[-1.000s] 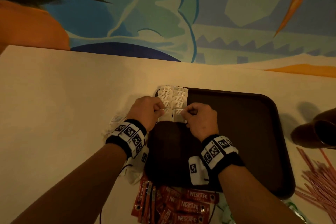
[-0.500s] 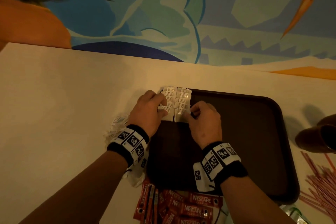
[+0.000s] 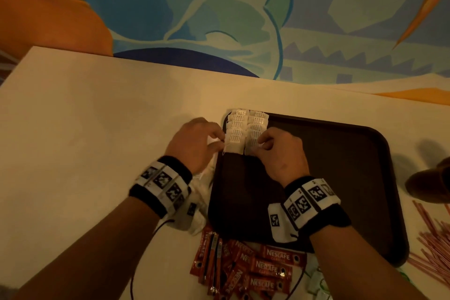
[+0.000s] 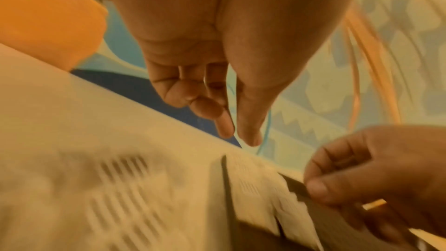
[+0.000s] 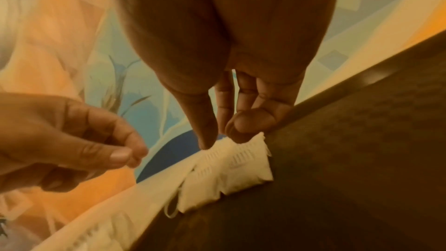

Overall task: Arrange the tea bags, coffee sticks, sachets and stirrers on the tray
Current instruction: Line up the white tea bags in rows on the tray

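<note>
Two overlapping rows of white tea bags (image 3: 246, 126) lie in the far left corner of the dark brown tray (image 3: 328, 178). My right hand (image 3: 261, 142) pinches the nearest bag of the right row; in the right wrist view the thumb and forefinger (image 5: 217, 140) sit on the tea bags (image 5: 231, 165). My left hand (image 3: 220, 140) is at the left row's edge. The left wrist view shows its thumb and forefinger (image 4: 241, 138) nearly together above the bags (image 4: 255, 188), with nothing seen between them.
Loose tea bags (image 3: 202, 185) lie on the table under my left wrist. Red Nescafé coffee sticks (image 3: 263, 268) are heaped before the tray, green sachets (image 3: 316, 282) beside them. Pink stirrers (image 3: 435, 238) and a brown object (image 3: 428, 182) sit right. A person in orange (image 3: 48, 24) sits far left.
Both hands stay at the near end of the tea bag rows. The left hand's fingers have come off the left row and moved slightly left.
</note>
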`<state>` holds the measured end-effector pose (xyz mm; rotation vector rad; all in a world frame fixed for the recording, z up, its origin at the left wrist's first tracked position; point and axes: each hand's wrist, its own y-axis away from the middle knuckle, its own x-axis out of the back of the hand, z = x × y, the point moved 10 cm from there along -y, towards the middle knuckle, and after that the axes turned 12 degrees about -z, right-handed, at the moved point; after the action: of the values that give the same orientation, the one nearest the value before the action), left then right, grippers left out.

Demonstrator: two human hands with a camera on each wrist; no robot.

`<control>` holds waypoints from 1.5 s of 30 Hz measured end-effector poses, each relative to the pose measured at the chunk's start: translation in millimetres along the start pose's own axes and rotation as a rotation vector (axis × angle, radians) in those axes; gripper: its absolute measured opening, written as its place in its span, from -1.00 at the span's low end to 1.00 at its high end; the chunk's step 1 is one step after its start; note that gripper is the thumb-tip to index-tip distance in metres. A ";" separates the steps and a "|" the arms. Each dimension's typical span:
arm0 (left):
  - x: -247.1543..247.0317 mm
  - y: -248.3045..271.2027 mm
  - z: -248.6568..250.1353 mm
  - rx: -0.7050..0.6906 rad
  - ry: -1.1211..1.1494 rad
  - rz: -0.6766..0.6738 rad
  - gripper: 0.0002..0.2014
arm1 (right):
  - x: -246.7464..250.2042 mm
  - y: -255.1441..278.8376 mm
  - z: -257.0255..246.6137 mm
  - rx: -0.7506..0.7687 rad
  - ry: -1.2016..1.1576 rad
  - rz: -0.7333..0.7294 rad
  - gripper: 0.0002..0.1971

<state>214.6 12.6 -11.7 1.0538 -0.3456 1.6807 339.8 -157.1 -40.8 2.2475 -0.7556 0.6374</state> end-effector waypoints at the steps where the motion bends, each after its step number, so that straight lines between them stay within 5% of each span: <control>1: 14.9 7.7 -7.0 0.020 0.006 0.015 -0.90 | 1.0 3.6 -8.5 0.016 0.000 -0.016 -0.82; 6: 61.1 50.3 -60.3 0.179 -0.034 0.038 -0.95 | -28.2 15.5 -50.6 0.101 0.054 -0.180 -0.89; 11: 40.1 81.5 -95.9 0.272 -0.046 -0.074 -0.93 | -90.9 20.1 -80.0 0.171 0.287 -0.375 -0.85; 18: 4.2 98.8 -114.7 0.326 -0.016 -0.105 -0.78 | -129.7 13.0 -86.8 0.147 0.575 -0.376 -0.66; 28: -9.5 103.3 -115.7 0.359 -0.022 0.008 -0.75 | -137.6 12.7 -84.1 0.210 0.612 -0.275 -0.64; 35: -6.8 106.9 -106.8 0.270 0.041 -0.002 -0.76 | -129.8 17.1 -82.0 0.260 0.433 -0.296 -0.89; 45: 26.9 116.7 -56.3 0.144 0.137 0.033 -0.87 | -90.3 31.0 -72.4 0.341 -0.026 -0.307 -0.83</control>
<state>84.2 22.4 8.6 1.0353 -0.1552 1.8189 238.6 -93.3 -35.5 2.6160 -0.3162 0.6234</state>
